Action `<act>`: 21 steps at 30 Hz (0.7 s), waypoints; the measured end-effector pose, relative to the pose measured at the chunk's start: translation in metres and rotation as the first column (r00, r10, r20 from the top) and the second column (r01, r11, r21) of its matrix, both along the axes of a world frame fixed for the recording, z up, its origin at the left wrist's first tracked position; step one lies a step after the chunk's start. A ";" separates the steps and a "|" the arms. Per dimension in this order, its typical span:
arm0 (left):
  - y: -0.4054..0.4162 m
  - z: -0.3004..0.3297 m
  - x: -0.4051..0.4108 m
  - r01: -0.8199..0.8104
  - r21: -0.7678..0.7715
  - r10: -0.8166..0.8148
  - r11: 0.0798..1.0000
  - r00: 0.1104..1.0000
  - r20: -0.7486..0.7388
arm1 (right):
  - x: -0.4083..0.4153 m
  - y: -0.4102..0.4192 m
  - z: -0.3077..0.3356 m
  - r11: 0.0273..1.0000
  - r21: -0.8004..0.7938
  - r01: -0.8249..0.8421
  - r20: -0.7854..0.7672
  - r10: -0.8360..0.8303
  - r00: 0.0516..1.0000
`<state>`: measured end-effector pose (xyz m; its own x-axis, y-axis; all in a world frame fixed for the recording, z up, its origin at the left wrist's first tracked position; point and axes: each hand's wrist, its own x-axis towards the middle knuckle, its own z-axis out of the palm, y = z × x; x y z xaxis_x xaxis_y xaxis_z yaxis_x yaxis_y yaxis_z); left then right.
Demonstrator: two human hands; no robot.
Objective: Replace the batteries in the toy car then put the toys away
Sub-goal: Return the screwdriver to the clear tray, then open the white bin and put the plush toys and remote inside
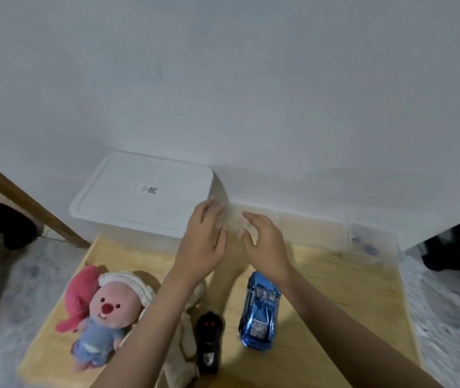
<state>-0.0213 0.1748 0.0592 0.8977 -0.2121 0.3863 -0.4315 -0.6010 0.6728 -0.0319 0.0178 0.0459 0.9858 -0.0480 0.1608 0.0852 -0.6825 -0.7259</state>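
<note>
Toy car (259, 310), blue chrome, sits wheels-down on the wooden desk (335, 303), near the person's right forearm, nose pointing toward the wall. Nobody is touching it.

Fingers (209, 211) of the left hand (203, 242) are straight and loosely spread, holding nothing; tips sit at the right edge of the white storage box (142, 191). Right hand (265, 242) fingers are slightly curled and apart, also holding nothing, hovering above a clear plastic container (321, 231) that runs along the wall. Motion blur there; can't tell if either hand actually contacts the plastic.

Progress, judged from layout: whether the battery swap is done can't be told. Car is upright, hatch not visible, no loose batteries or screwdriver seen. Nothing is stowed yet: car, black remote (209, 343) just left of it, pink-faced plush doll (103, 312) and a cream plush (184, 345) partly under the left forearm all lie on the desk. White box lid is on.

Obstacles: lid must come off before anything goes in. Clear container holds small bluish items (363, 245) at its far right, too blurred to identify. Both forearms cross over the toys, so the cream plush is half hidden. Dark shapes at both frame edges, unclear.
</note>
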 end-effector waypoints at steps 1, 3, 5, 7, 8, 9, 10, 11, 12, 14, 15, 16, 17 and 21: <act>0.016 0.005 -0.001 -0.060 -0.003 0.060 0.998 0.998 0.011 | 0.000 0.013 0.006 1.000 0.025 -0.009 -0.005 0.009 1.000; 0.046 0.010 0.002 -0.215 0.025 0.215 0.976 0.977 -0.007 | 0.004 0.035 0.016 0.999 0.046 -0.024 -0.024 0.025 0.999; 0.078 0.014 0.008 -0.395 0.118 0.405 0.911 0.912 -0.072 | 0.008 0.058 0.024 0.998 0.054 -0.044 -0.074 0.048 0.996; 0.108 0.017 0.018 -0.524 0.265 0.573 0.809 0.803 -0.163 | 0.015 0.077 0.028 0.996 0.035 -0.086 -0.155 0.091 0.984; 0.122 0.018 0.022 -0.554 0.326 0.630 0.766 0.748 -0.208 | 0.018 0.085 0.029 0.994 0.010 -0.112 -0.203 0.111 0.973; 0.135 0.019 0.026 -0.567 0.363 0.664 0.739 0.705 -0.252 | 0.021 0.092 0.029 0.991 -0.015 -0.131 -0.249 0.123 0.961; 0.147 0.020 0.030 -0.566 0.384 0.678 0.730 0.674 -0.295 | 0.023 0.098 0.029 0.989 -0.036 -0.140 -0.284 0.124 0.951; 0.156 0.022 0.034 -0.554 0.395 0.677 0.733 0.655 -0.335 | 0.026 0.102 0.029 0.989 -0.049 -0.141 -0.311 0.119 0.943; 0.164 0.023 0.037 -0.537 0.400 0.666 0.743 0.649 -0.367 | 0.028 0.106 0.028 0.990 -0.050 -0.135 -0.325 0.112 0.939; 0.173 0.025 0.042 -0.505 0.380 0.630 0.775 0.662 -0.406 | 0.031 0.113 0.026 0.994 -0.020 -0.109 -0.313 0.097 0.945; 0.175 0.025 0.044 -0.496 0.352 0.608 0.793 0.676 -0.417 | 0.032 0.115 0.025 0.996 0.005 -0.091 -0.299 0.088 0.950; 0.177 0.025 0.044 -0.494 0.321 0.589 0.808 0.688 -0.424 | 0.032 0.117 0.024 0.997 0.029 -0.076 -0.288 0.081 0.954; 0.179 0.025 0.044 -0.499 0.294 0.579 0.815 0.696 -0.424 | 0.031 0.118 0.024 0.996 0.050 -0.067 -0.277 0.078 0.958; 0.184 0.024 0.038 -0.534 0.216 0.574 0.818 0.729 -0.373 | 0.030 0.119 0.026 0.994 0.082 -0.077 -0.193 0.092 0.977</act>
